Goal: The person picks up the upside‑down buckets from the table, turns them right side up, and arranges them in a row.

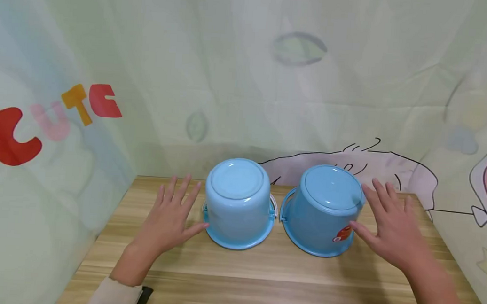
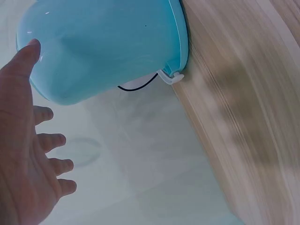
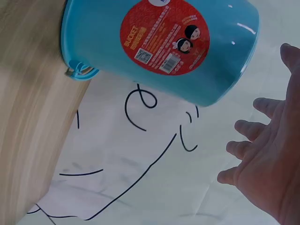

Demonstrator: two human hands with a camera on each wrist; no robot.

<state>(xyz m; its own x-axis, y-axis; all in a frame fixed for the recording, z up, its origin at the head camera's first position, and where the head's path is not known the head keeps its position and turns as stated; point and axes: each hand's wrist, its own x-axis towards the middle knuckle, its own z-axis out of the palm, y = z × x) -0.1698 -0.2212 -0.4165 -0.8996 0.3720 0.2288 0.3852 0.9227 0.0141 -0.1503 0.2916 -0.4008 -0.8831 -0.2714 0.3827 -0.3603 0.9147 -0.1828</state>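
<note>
Two light blue plastic buckets stand upside down, side by side on a wooden table. The left bucket (image 1: 237, 217) has its handle lying down around the rim. Beside it, my left hand (image 1: 168, 222) is spread with straight fingers and holds nothing. The right bucket (image 1: 321, 225) carries a round red label (image 3: 165, 37), seen large in the right wrist view. To its right is my right hand (image 1: 395, 228), fingers spread and nothing in it; in the right wrist view a gap shows between thumb and bucket. The left wrist view shows the left thumb (image 2: 26, 58) overlapping the left bucket's wall.
The wooden table (image 1: 233, 297) runs back to a pale fabric backdrop (image 1: 232, 76) printed with cartoon lines and coloured letters. A narrow gap separates the two buckets, with their handle hinges facing each other there.
</note>
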